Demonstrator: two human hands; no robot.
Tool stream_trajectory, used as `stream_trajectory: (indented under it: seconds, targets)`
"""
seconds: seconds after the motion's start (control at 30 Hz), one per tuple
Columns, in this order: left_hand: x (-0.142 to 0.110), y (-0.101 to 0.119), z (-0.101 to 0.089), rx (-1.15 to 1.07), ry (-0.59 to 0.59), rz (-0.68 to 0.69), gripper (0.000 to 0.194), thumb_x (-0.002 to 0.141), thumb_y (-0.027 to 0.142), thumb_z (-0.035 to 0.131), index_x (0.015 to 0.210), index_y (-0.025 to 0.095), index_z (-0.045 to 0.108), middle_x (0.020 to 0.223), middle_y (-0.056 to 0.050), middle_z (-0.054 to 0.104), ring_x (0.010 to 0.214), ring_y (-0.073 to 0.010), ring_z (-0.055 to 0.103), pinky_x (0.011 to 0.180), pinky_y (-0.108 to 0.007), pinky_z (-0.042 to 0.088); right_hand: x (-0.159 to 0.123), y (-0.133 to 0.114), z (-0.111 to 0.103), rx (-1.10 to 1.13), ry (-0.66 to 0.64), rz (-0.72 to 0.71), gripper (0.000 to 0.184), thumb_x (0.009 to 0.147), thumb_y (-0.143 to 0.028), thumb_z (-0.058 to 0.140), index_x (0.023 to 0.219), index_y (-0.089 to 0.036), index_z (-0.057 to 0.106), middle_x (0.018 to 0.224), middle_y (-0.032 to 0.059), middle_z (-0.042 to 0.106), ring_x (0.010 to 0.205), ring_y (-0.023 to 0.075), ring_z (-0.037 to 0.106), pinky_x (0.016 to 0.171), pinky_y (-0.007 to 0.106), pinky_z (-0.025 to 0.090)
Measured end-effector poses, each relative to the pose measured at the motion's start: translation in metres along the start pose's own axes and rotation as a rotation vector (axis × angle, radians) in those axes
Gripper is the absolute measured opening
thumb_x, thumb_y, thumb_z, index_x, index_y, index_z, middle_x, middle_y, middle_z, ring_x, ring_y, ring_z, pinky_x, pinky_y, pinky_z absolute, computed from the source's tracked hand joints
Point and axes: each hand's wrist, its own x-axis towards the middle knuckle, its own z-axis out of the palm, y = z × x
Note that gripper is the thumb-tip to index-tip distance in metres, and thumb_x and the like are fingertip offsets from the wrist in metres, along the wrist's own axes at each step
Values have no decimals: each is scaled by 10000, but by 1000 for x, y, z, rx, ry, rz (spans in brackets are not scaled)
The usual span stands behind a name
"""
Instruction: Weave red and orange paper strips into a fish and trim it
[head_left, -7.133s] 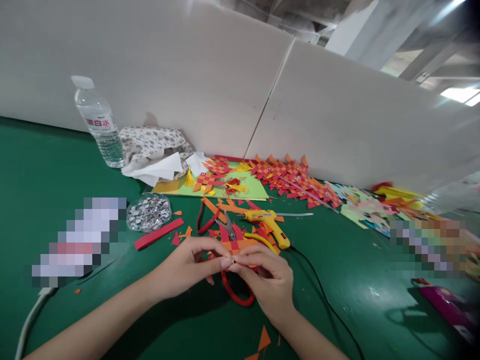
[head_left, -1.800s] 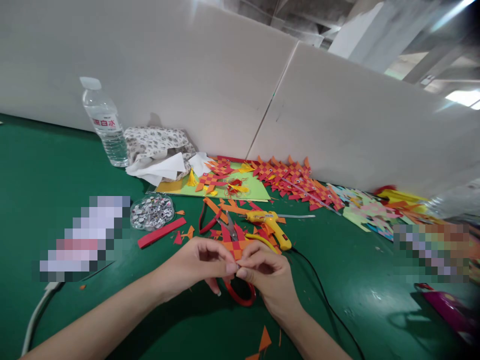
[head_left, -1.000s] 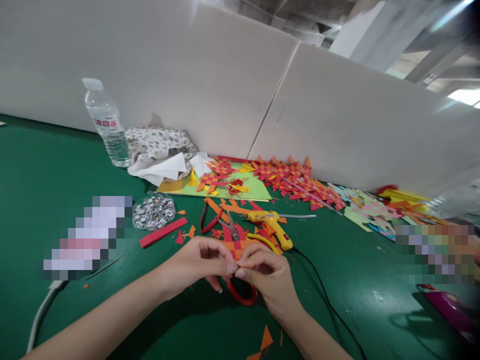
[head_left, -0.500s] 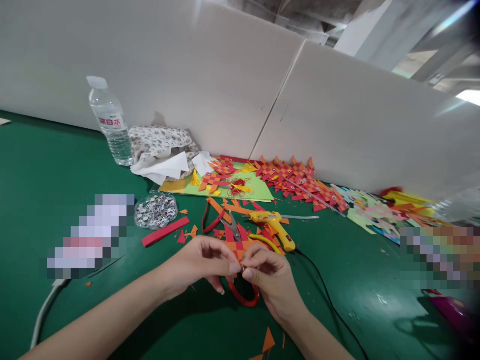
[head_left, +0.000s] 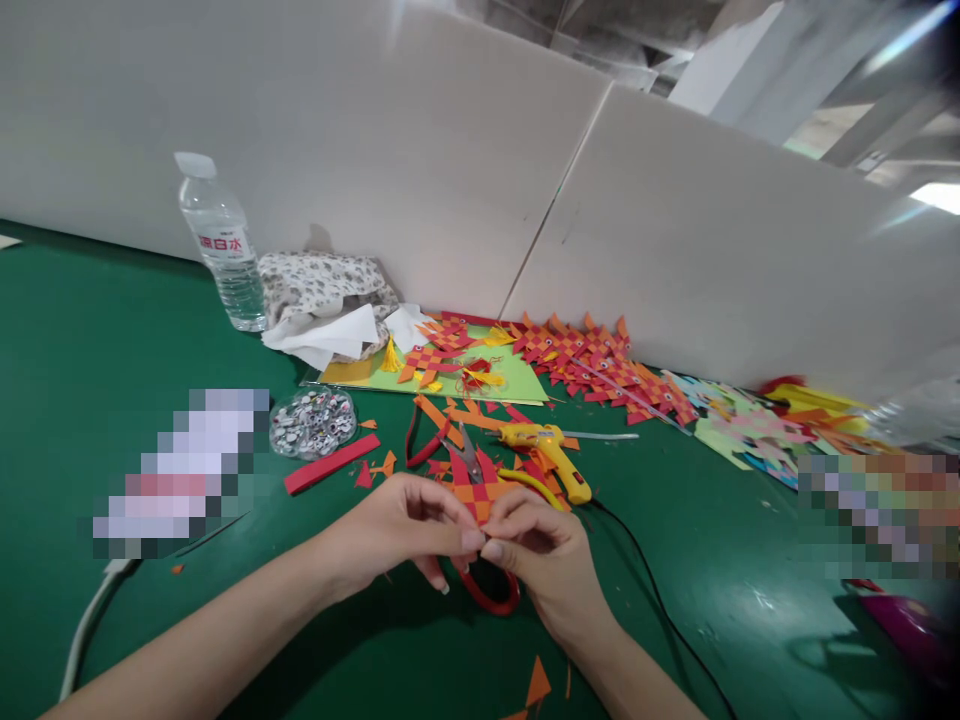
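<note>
My left hand (head_left: pixel 424 525) and my right hand (head_left: pixel 536 540) meet fingertip to fingertip in the middle. Both are closed in a pinch, and whatever small thing lies between them is too hidden to name. Just behind the fingertips lies a woven red and orange paper fish (head_left: pixel 474 495), partly covered by my hands. Below them shows the red handle loop of a pair of scissors (head_left: pixel 491 602); its metal blades point up beyond the fish. A yellow glue gun (head_left: pixel 551 455) rests beyond my right hand, and a yellow curved handle (head_left: pixel 536 485) is close by.
A clear dish of googly eyes (head_left: pixel 313 422) and a red paper strip (head_left: pixel 331 463) lie at left. A water bottle (head_left: pixel 223 245) and a cloth tissue holder (head_left: pixel 322 280) stand by the wall. Finished paper fish (head_left: pixel 577 350) are piled at the back. A black cord (head_left: pixel 652 580) trails right.
My fingertips have closed slightly more over the small thing between them. Nothing else has visibly moved.
</note>
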Motion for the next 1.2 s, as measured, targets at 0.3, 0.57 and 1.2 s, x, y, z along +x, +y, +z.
stream_trajectory:
  seconds: [0.3, 0.57, 1.2]
  targets:
    - [2, -3, -3, 19, -9, -28, 170, 598, 275, 778, 653, 138, 695, 549, 1, 642, 523, -94, 578, 477, -193, 520, -1, -6, 1, -145, -1, -81, 131, 604, -190, 805, 661, -287, 738, 667, -7, 629, 613, 111, 593, 557, 220, 479]
    - [0, 1, 1, -15, 18, -21, 133, 599, 241, 755, 646, 142, 680, 586, 4, 626, 576, -99, 572, 513, -196, 512, -1, -3, 3, -148, 41, -93, 138, 592, -188, 808, 656, -290, 742, 665, 5, 664, 602, 133, 609, 548, 245, 500]
    - [1, -1, -1, 21, 8, 19, 162, 624, 274, 763, 701, 153, 688, 620, 9, 644, 591, -101, 578, 512, -201, 515, -1, 4, 3, 27, 56, -13, 152, 615, -210, 797, 723, -303, 747, 715, 4, 658, 689, 138, 604, 616, 252, 517]
